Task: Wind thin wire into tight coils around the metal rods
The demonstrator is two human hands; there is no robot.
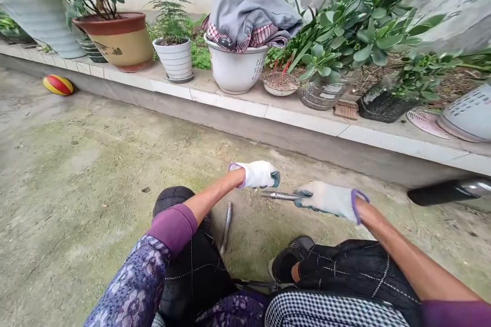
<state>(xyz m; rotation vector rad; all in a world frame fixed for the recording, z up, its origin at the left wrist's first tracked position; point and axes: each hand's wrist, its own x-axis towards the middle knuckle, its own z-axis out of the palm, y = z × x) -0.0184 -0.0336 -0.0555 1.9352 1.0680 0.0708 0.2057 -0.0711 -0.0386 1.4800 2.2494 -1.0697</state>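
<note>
My right hand (324, 198), in a white work glove with a dark green palm and purple cuff, is closed around a short grey metal rod (279, 195). The rod points left, roughly level, and its visible part looks shiny and rough. Just beyond the rod's free end is my left hand (261, 174), gloved alike. Its fingers are curled inward, and whatever may be inside them is hidden. A second thin, greyish rod-like piece (227, 227) lies on the ground between my feet, below the left hand.
A low tiled ledge (230, 103) crosses ahead, carrying several potted plants and a white pot (235, 69) draped with a grey garment (253, 7). A red-yellow ball (58, 85) rests by the ledge at left. A black cylindrical object (441, 192) lies at right.
</note>
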